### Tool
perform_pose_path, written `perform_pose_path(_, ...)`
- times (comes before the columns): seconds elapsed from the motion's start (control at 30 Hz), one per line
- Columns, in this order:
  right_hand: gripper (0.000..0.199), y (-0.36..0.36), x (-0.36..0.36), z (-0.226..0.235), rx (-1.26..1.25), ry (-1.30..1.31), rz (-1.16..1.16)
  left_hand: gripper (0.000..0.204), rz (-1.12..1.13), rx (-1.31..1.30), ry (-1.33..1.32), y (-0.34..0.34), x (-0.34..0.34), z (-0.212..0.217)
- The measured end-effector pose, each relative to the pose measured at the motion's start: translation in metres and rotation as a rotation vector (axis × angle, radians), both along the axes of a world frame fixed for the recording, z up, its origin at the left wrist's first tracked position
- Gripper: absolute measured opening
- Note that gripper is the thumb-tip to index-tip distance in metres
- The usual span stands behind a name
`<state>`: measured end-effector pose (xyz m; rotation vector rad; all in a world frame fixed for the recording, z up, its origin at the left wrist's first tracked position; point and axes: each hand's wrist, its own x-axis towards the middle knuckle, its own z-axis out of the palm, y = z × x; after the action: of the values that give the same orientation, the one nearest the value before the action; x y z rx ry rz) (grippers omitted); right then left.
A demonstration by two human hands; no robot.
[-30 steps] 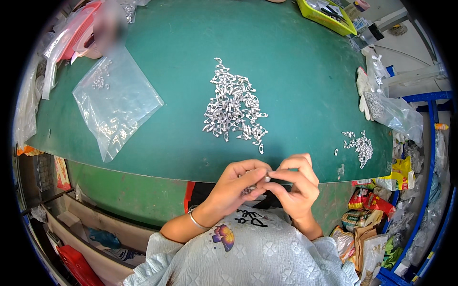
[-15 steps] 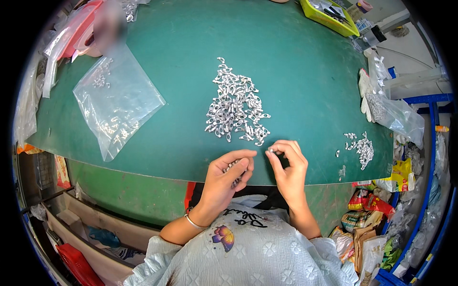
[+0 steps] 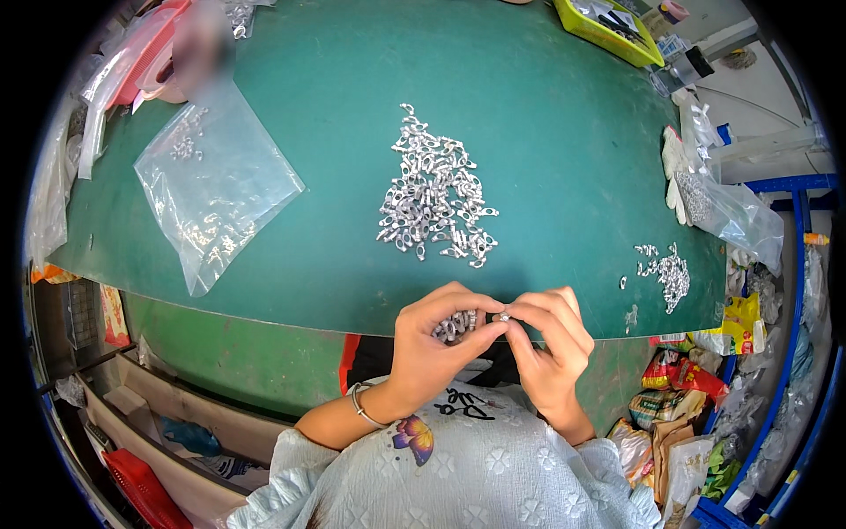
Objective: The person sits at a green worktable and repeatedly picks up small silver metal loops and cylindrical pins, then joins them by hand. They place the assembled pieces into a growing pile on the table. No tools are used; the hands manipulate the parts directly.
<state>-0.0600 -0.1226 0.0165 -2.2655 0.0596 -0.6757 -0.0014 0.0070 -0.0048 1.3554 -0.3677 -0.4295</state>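
- Between the fingertips of both hands, over the near edge of the bench, is a single metal fitting (image 3: 503, 317), small and silvery; its detail is too fine to read.
- The right hand (image 3: 555, 348) has thumb and forefinger pinched together on that piece, with no gap beyond its thickness.
- The left hand (image 3: 427, 353) meets it with thumb and forefinger tips nearly closed, while its curled palm cups a bunch of fittings (image 3: 454, 326). Whether the left fingertips also grip the single piece, I cannot tell.
- Beyond the hands, in the middle of the green bench (image 3: 335, 176), lies a loose heap of fittings (image 3: 432, 198), many with an oval opening, tapering toward the far edge.
- Near the right end of the near edge sits a smaller pile of fittings (image 3: 673, 278), well apart from the heap.
- Toward the left edge, a clear plastic bag (image 3: 225, 203) lies flat, with a few small pieces at its far part; inside or on top, I cannot tell.
- The work looks partway along: one piece is being handled, a handful waits in the palm, and the heap is unheld. Which pile is finished, if either, does not show.
- At the far right corner stands a yellow-green tray (image 3: 604, 40); at the far left corner, a pink basket (image 3: 152, 53).
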Motion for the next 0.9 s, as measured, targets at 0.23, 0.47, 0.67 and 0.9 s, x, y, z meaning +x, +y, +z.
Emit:
perform_pose_path(0.23, 0.026, 0.003, -0.003, -0.002, 0.242, 0.017, -0.048, 0.013, -0.044, -0.039, 0.262, 0.0, 0.0, 0.0)
perform_pose_path(0.47, 0.027, 0.006, 0.0, -0.007, 0.185, -0.088, -0.018, 0.017, -0.253, -0.459, 0.974, 0.001, -0.002, -0.004)
perform_pose_path(0.67, 0.026, 0.004, -0.001, -0.006, 0.099, -0.15, -0.013, 0.019, -0.4, -0.534, 1.059, 0.004, 0.002, -0.008)
perform_pose_path(0.9, 0.024, 0.004, -0.002, -0.003, 0.072, -0.17, -0.007, 0.013, -0.243, -0.381, 0.828, 0.002, 0.0, 0.002)
